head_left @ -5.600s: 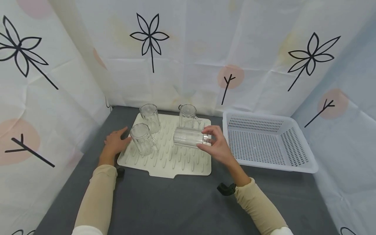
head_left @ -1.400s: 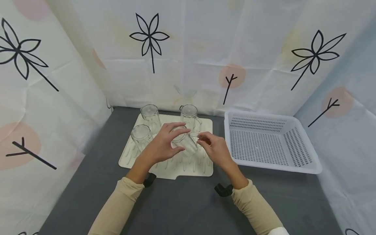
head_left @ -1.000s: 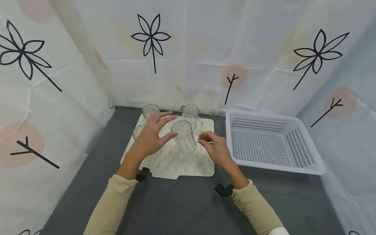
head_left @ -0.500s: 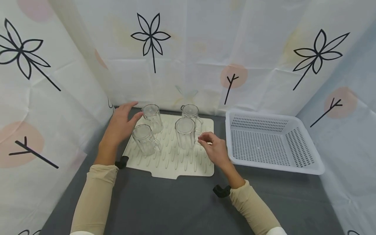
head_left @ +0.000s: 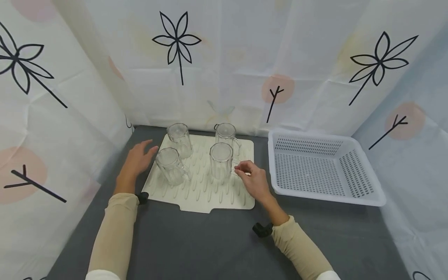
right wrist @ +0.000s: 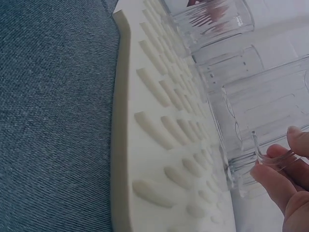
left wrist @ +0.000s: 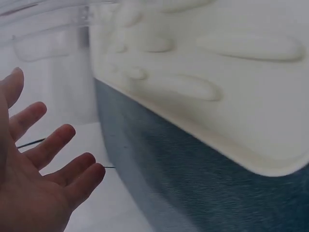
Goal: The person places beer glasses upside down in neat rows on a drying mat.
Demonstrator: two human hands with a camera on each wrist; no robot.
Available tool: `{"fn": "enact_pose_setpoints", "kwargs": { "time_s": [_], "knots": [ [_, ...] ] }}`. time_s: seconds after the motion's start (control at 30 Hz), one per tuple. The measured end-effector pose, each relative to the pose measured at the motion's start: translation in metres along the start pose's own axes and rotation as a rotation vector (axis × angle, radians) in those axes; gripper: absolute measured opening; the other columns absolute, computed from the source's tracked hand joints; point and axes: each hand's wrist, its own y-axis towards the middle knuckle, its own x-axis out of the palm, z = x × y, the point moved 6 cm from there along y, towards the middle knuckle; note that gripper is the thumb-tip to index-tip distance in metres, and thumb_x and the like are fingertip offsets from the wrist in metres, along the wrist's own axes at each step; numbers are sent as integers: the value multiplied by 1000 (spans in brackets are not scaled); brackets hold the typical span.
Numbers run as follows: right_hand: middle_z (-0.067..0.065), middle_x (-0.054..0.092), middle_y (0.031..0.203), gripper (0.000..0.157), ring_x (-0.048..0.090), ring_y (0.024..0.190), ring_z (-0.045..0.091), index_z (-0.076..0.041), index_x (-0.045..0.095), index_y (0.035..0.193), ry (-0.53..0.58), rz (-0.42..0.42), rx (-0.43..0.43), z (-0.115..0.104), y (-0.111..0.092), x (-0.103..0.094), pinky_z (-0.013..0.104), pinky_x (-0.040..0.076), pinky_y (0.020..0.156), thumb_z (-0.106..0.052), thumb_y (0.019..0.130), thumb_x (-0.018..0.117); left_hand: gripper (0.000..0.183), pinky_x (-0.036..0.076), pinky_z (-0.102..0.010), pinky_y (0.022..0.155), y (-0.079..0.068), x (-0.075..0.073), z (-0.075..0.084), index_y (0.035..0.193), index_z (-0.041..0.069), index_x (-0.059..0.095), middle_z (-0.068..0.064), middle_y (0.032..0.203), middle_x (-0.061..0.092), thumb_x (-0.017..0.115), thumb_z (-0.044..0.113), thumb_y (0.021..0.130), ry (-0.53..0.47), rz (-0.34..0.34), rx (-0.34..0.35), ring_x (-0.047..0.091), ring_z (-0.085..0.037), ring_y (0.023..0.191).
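Note:
My right hand (head_left: 257, 182) pinches the handle of a clear glass mug (head_left: 220, 165) between thumb and fingers. That mug stands upright at the right half of a cream drying mat (head_left: 196, 198); in the right wrist view its lower end is right at the ridges, with the handle (right wrist: 270, 159) between the fingertips. Three other glass mugs share the mat: a front-left mug (head_left: 172, 171), a back-left mug (head_left: 180, 142) and a back-right mug (head_left: 225, 134). My left hand (head_left: 134, 161) holds nothing, its fingers spread beside the mat's left edge.
A white perforated plastic basket (head_left: 308, 198) sits right of the mat, and only its holed floor and walls show inside. Dark grey cloth (head_left: 210, 245) covers the table. Patterned white curtains (head_left: 238, 58) stand behind and on both sides.
The mug in my right hand went from lying sideways in the air to upright, then came down onto the mat. My left hand reached toward it, then withdrew to the mat's left side.

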Motion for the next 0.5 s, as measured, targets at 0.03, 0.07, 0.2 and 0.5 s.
{"fn": "enact_pose_setpoints", "kwargs": {
  "time_s": [0.03,0.07,0.2,0.5],
  "knots": [
    [2,74,95,14,72,89,17,-12,66,101,0,2,1,1,0,0,34,60,74,-18,89,69,69,23,-71,106,1,4,-4,153,15,24,-30,153,24,32,56,99,0,-11,-6,21,-54,138],
    [2,74,95,14,72,89,17,-12,66,100,1,3,1,1,-1,1,34,60,74,-18,89,69,67,24,-71,106,2,8,-9,153,15,24,-30,152,25,32,55,100,5,-19,-8,22,-54,138],
    [2,74,95,13,72,89,17,-12,66,100,-2,4,0,5,-1,2,33,59,73,-18,89,69,59,18,-70,109,7,22,-20,151,14,30,-29,152,28,33,47,102,36,-42,14,21,-52,139],
    [2,74,90,9,72,87,17,-13,65,96,-58,-39,11,13,-5,9,32,60,73,-16,89,69,57,7,-71,112,9,44,-33,151,12,29,-33,154,17,37,36,100,104,-136,-9,12,-56,140]
  ]
}}
